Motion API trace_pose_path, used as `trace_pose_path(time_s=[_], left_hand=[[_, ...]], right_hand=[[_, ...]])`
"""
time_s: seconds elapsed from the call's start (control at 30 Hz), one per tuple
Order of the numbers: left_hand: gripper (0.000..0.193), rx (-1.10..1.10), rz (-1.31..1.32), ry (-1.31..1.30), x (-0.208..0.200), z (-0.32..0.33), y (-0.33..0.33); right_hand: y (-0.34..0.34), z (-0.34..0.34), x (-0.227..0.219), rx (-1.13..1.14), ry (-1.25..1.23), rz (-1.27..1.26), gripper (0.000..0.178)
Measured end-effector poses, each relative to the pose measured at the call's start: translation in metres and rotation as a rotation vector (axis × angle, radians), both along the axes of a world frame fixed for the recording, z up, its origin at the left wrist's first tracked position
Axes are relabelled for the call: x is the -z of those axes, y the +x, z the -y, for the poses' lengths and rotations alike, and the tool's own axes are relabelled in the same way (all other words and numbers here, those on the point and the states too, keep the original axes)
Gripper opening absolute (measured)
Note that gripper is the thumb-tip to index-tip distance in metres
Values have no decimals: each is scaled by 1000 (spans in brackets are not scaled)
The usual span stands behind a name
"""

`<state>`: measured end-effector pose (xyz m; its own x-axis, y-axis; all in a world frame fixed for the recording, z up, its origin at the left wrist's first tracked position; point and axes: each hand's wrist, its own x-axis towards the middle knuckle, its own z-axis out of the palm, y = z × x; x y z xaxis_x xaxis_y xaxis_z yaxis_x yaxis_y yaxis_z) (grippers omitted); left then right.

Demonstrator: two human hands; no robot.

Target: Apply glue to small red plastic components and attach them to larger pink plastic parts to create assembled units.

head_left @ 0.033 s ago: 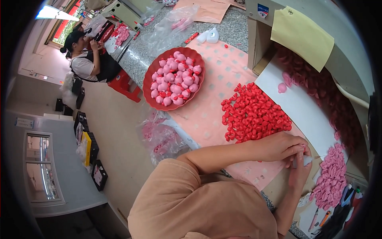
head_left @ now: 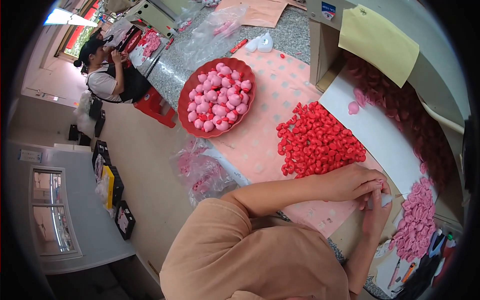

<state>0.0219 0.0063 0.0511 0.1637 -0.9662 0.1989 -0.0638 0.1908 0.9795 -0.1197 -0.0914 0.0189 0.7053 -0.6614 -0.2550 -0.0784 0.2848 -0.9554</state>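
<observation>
My left hand and my right hand meet at the table's right side, fingers closed and overlapping. A small pale squeeze bottle with a thin tip shows in my right hand, the tip pointing right. Between the fingertips of my left hand a bit of a small pink-and-red piece shows; fingers hide most of it. Just beyond my left wrist lies a heap of small red glossy pieces. To the right of my hands is a pile of pink flat pieces.
A red scalloped bowl of round pink figures with red parts stands on a pink dotted cloth. Two white bottles lie behind. A grey cabinet rises at right. Farther left, a person sits on a red stool.
</observation>
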Motion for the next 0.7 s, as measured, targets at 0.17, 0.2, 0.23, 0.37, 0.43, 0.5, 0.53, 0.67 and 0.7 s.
trace_pose_path(time_s=[0.17, 0.2, 0.23, 0.37, 0.43, 0.5, 0.53, 0.67, 0.7], left_hand=[[24, -70, 20, 27, 8, -7, 0], [25, -92, 24, 30, 9, -3, -1], [26, -119, 35, 43, 12, -2, -2], [26, -87, -52, 54, 8, -2, -2], [26, -101, -45, 30, 10, -1, -4], [27, -142, -39, 57, 12, -1, -7], [27, -135, -36, 54, 16, -2, -7], [29, -112, -130, 155, 16, 4, -5], [32, -74, -220, 224, 10, 6, -5]], right_hand=[[5, -2, 1, -103, 20, 23, 27], [4, -2, 1, -96, 35, 30, 28], [4, -3, 2, -93, 59, 44, 28], [5, -3, 1, -98, 108, 105, 30], [5, -2, 2, -100, 142, 133, 30], [3, -1, 2, -146, 171, 160, 29], [3, -2, 3, -139, 168, 163, 29], [6, 2, 9, -109, 212, 123, 31], [4, 4, 8, -106, 269, 106, 31]])
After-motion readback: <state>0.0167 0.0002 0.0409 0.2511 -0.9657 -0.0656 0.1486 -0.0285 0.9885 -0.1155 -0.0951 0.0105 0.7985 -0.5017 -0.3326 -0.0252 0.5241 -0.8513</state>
